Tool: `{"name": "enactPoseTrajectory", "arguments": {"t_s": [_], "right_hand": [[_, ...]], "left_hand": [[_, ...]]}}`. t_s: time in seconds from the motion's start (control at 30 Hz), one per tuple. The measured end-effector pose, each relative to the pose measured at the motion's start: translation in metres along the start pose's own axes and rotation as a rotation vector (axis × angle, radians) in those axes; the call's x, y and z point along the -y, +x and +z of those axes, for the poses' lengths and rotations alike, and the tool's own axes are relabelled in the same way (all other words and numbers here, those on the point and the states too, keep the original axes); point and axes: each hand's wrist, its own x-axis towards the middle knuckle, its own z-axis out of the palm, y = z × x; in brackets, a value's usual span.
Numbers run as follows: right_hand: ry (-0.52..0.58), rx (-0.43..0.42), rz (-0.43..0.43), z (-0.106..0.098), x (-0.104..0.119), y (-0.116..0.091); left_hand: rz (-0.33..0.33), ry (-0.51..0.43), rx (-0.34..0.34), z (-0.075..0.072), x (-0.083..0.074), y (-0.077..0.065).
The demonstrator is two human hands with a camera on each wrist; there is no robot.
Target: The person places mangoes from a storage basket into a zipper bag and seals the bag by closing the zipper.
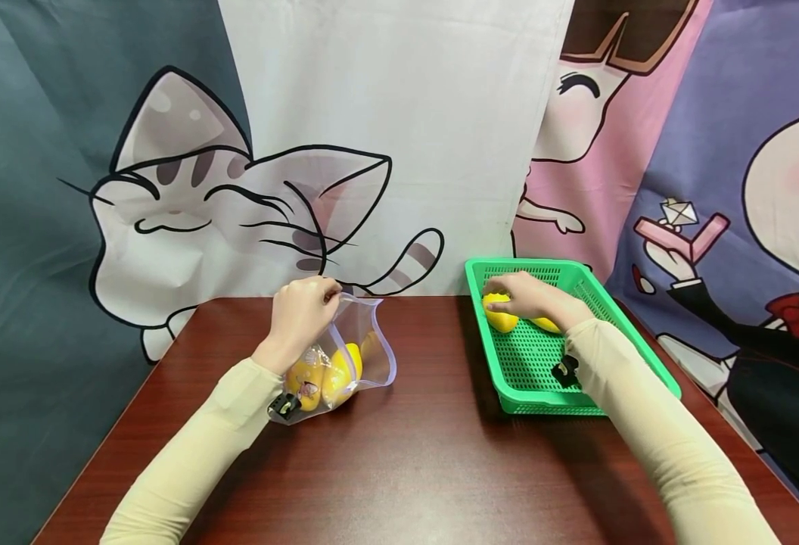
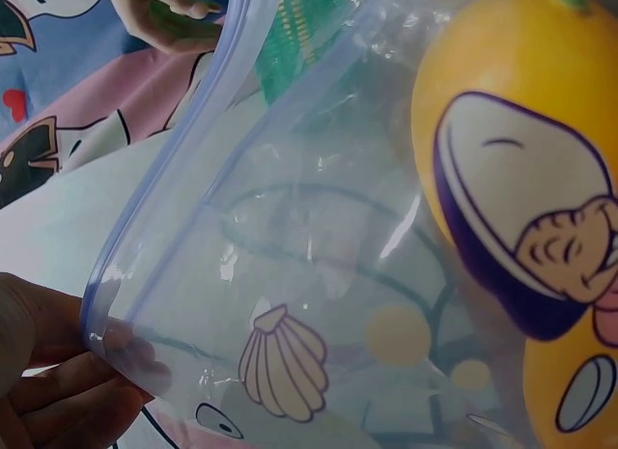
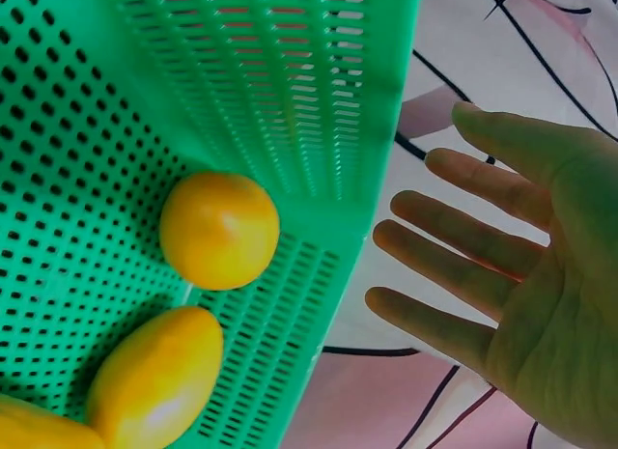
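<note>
My left hand (image 1: 300,314) pinches the edge of a clear zip bag (image 2: 290,256) with a lilac seal and printed cartoon figures. Two yellow fruits (image 1: 341,375) show through its side, at the bottom of the bag. The bag's mouth gapes to the right. Over the green basket (image 1: 556,400) is my right hand (image 1: 525,295), its fingers extended and spread in the right wrist view, holding nothing. Below it in the basket lie a round-looking yellow fruit (image 3: 219,231), a longer one with a tapered end (image 3: 156,377), and part of a third (image 3: 39,428).
The basket has slotted walls and stands at the right rear of the dark red-brown table (image 1: 413,454). A cloth backdrop (image 1: 399,113) with cartoon drawings hangs right behind the table. Small black wrist cameras (image 1: 284,406) sit at both cuffs.
</note>
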Motion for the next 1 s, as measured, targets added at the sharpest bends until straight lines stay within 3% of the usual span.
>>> {"name": "enactPoseTrajectory", "arguments": {"t_s": [1.0], "right_hand": [[-0.015, 0.258, 0.3, 0.006, -0.059, -0.035]], "left_hand": [[-0.002, 0.001, 0.005, 0.0, -0.001, -0.001]]}}
